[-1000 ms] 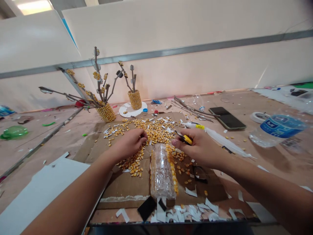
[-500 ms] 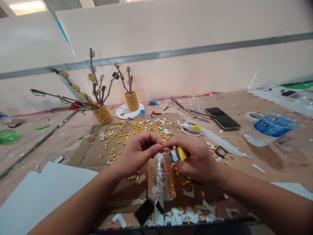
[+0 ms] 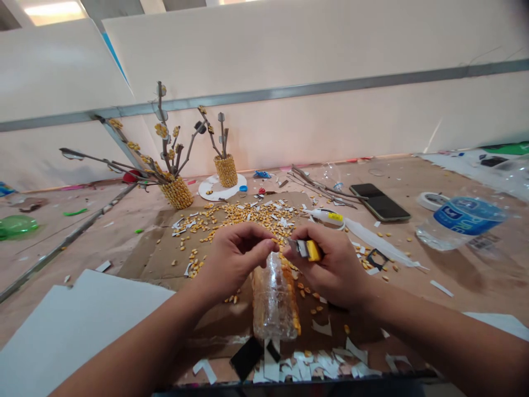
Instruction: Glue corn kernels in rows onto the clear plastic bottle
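Observation:
A clear plastic bottle (image 3: 273, 303) lies on brown cardboard below my hands, with corn kernels fixed along its right side. My left hand (image 3: 237, 256) is at its upper left, thumb and forefinger pinched on a corn kernel (image 3: 275, 241). On the other side my right hand (image 3: 333, 264) grips a yellow cutter (image 3: 313, 251) with a grey metal end, which points left toward the kernel. A small gap separates the fingertips of the two hands. Loose corn kernels (image 3: 248, 214) and white scraps lie spread beyond my hands.
Two kernel-covered pots (image 3: 177, 193) hold twigs at the back left. On the right are a phone (image 3: 380, 202), a tape roll (image 3: 432, 200) and a labelled bottle (image 3: 458, 223). A glue gun (image 3: 324, 215) lies beyond my right hand; white paper (image 3: 86, 325) lies at left.
My right hand and the cutter have drawn back to the right from my left fingertips, which they were close against. The whole view has shifted slightly.

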### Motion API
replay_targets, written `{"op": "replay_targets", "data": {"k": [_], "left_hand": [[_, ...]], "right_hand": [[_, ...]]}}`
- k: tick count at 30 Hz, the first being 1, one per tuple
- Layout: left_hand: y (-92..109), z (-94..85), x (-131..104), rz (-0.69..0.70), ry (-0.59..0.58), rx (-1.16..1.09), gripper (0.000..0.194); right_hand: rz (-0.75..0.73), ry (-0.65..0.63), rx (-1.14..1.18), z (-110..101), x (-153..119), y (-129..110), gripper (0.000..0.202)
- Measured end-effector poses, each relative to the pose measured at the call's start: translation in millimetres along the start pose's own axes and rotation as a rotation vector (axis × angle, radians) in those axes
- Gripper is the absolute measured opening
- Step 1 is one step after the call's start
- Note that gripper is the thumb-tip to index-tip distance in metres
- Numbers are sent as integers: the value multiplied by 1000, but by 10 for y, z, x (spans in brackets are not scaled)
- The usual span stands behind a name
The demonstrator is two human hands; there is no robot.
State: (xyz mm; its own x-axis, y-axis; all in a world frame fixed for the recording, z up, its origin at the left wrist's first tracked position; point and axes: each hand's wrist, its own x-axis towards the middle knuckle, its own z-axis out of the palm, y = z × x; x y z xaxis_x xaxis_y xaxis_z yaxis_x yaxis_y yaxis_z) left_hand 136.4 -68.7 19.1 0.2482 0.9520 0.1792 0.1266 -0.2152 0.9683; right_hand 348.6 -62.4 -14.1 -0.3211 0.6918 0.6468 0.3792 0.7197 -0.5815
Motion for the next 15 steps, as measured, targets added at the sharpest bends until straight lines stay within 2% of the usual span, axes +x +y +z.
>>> {"op": "replay_targets", "data": {"k": [3,5,9,15], "left_hand": [[-46,-8,4,-125,16,-252,16],[-68,-6,-9,-177,21,-356,20],[-50,19,-46,-234,24,-398,22],[-27,48,-65,-249,-22,-394,22]], "right_hand": [[-3,-49,-59,-21,21,7,61],[-8,-83,-118,-18,25,12,71],[-6,-122,-188,4,18,9,73],[-1,-139,-164,6,25,-4,71]]}}
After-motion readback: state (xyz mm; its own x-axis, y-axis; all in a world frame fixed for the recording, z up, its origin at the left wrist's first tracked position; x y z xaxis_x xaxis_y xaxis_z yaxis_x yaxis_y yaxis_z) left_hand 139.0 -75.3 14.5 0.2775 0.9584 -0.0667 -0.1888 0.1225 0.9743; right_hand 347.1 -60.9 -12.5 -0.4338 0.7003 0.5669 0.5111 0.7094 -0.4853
